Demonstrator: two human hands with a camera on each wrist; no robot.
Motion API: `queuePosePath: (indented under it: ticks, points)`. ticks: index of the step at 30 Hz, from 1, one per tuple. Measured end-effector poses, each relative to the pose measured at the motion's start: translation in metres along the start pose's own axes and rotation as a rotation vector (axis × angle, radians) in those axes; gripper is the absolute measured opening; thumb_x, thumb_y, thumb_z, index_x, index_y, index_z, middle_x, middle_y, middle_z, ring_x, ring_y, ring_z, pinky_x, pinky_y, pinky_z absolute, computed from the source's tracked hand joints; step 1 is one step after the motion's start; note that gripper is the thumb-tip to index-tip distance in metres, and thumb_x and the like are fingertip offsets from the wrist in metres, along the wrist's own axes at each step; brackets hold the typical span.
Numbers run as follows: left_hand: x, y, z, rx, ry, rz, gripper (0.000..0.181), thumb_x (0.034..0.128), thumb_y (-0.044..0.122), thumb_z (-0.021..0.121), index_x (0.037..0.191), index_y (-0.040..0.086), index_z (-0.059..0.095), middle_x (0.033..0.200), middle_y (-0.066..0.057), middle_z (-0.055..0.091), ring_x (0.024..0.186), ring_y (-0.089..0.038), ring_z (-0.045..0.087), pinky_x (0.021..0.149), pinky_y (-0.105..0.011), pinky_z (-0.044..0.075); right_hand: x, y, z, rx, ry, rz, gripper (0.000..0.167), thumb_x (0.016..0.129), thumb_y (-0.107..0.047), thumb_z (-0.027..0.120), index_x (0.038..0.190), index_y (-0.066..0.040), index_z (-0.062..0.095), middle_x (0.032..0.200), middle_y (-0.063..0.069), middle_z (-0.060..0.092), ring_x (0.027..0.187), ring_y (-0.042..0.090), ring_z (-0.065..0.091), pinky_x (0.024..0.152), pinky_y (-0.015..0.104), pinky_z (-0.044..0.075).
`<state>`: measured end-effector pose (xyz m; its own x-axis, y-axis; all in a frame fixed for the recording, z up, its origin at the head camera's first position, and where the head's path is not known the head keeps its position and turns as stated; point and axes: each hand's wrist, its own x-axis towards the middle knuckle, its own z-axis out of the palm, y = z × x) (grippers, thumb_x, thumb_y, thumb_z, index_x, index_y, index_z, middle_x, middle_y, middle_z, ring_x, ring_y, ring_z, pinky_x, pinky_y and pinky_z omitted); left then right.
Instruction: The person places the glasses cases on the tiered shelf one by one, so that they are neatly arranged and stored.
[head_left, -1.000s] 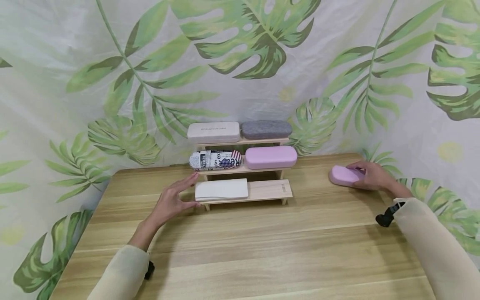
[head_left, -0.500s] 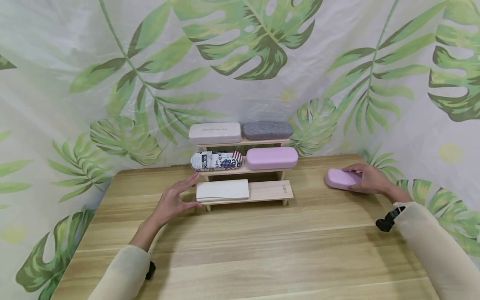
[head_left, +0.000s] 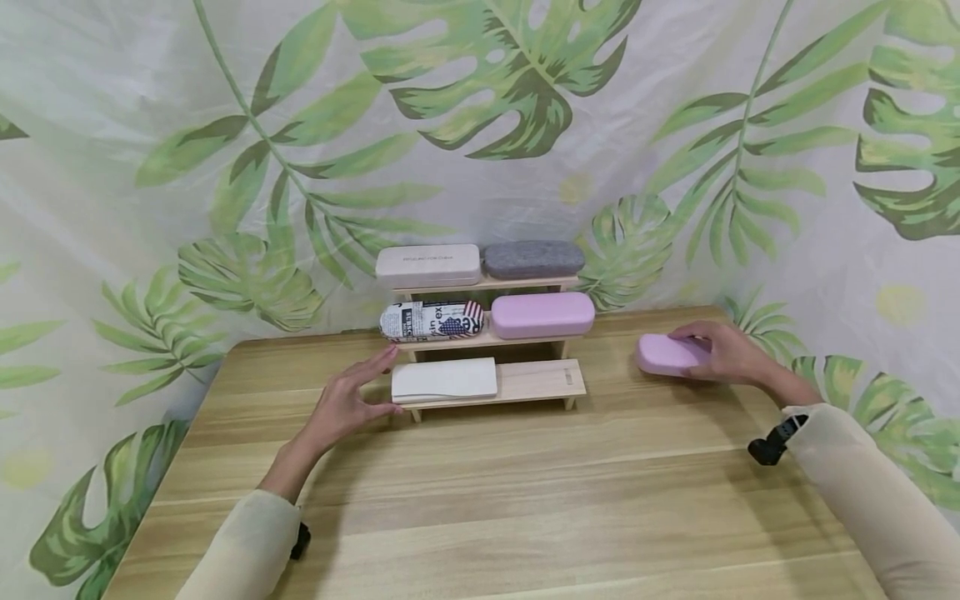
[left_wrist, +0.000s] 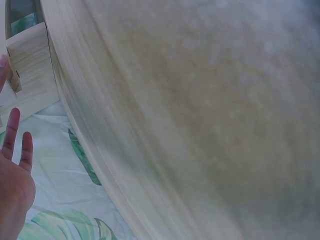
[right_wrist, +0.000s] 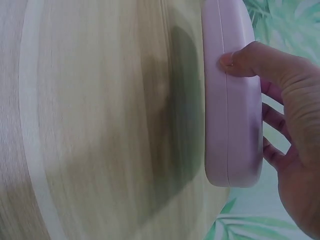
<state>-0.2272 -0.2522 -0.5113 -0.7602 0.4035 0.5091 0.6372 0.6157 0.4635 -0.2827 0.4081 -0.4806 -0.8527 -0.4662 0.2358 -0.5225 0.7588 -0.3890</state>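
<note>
In the head view my right hand (head_left: 727, 354) grips a pink glasses case (head_left: 670, 355) at the right of the table. The right wrist view shows the thumb on the seam side of this case (right_wrist: 227, 120) and the fingers behind it; a shadow lies beside it on the wood. My left hand (head_left: 348, 400) is at the left end of a three-tier wooden shelf (head_left: 540, 381), fingers extended, thumb by the bottom tier and a fingertip by the middle one. A white folded, flat case (head_left: 444, 379) lies on the left of the bottom tier, with bare wood to its right.
The middle tier bears a newspaper-print case (head_left: 431, 322) and another pink case (head_left: 543, 315). On top sit an off-white case (head_left: 427, 265) and a grey felt case (head_left: 534, 260). Behind the wooden table (head_left: 510, 517) hangs a leaf-print cloth (head_left: 517, 192).
My right hand has moved a little to the left with the pink glasses case, closer to the shelf. The left hand stays at the shelf's end.
</note>
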Motion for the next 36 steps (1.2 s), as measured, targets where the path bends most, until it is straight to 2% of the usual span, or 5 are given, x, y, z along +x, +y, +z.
queuePosePath:
  ticks: [8, 18, 21, 29, 36]
  points:
    - [-0.001, -0.002, 0.001, -0.011, -0.006, -0.006, 0.101, 0.0630, 0.012, 0.102, 0.153, 0.011, 0.057, 0.158, -0.009, 0.053, 0.135, -0.040, 0.061, 0.113, -0.051, 0.047, 0.007, -0.018, -0.003, -0.011, 0.025, -0.083, 0.060, 0.064, -0.010, 0.096, 0.122, -0.007, 0.078, 0.119, 0.013, 0.078, 0.106, 0.034, 0.072, 0.083, 0.040, 0.054]
    - [-0.001, -0.002, 0.000, -0.007, -0.006, 0.002, 0.102, 0.0628, 0.011, 0.102, 0.154, 0.011, 0.056, 0.158, -0.010, 0.053, 0.133, -0.040, 0.062, 0.112, -0.052, 0.048, 0.017, -0.045, -0.007, -0.076, 0.049, -0.192, 0.063, 0.062, -0.020, 0.097, 0.121, -0.010, 0.079, 0.115, 0.009, 0.080, 0.096, 0.028, 0.074, 0.076, 0.037, 0.055]
    - [-0.001, -0.002, 0.000, -0.005, -0.002, 0.006, 0.102, 0.0629, 0.011, 0.102, 0.154, 0.010, 0.056, 0.158, -0.011, 0.053, 0.133, -0.041, 0.062, 0.111, -0.053, 0.048, 0.019, -0.051, -0.007, -0.064, 0.041, -0.216, 0.063, 0.062, -0.019, 0.098, 0.122, -0.010, 0.078, 0.117, 0.009, 0.079, 0.099, 0.029, 0.074, 0.079, 0.038, 0.057]
    - [0.000, -0.003, 0.001, 0.004, 0.004, 0.015, 0.101, 0.0619, 0.012, 0.102, 0.152, 0.009, 0.057, 0.156, -0.012, 0.055, 0.133, -0.041, 0.062, 0.111, -0.052, 0.048, 0.023, -0.072, -0.005, 0.050, 0.012, -0.243, 0.064, 0.065, -0.016, 0.096, 0.125, -0.006, 0.075, 0.124, 0.016, 0.076, 0.108, 0.038, 0.072, 0.090, 0.042, 0.056]
    - [0.000, -0.005, 0.002, -0.002, 0.006, 0.016, 0.101, 0.0617, 0.012, 0.103, 0.152, 0.007, 0.058, 0.155, -0.013, 0.055, 0.133, -0.042, 0.062, 0.112, -0.053, 0.048, 0.026, -0.089, -0.002, 0.063, 0.007, -0.282, 0.063, 0.065, -0.014, 0.097, 0.124, -0.007, 0.076, 0.125, 0.017, 0.075, 0.113, 0.040, 0.071, 0.097, 0.044, 0.056]
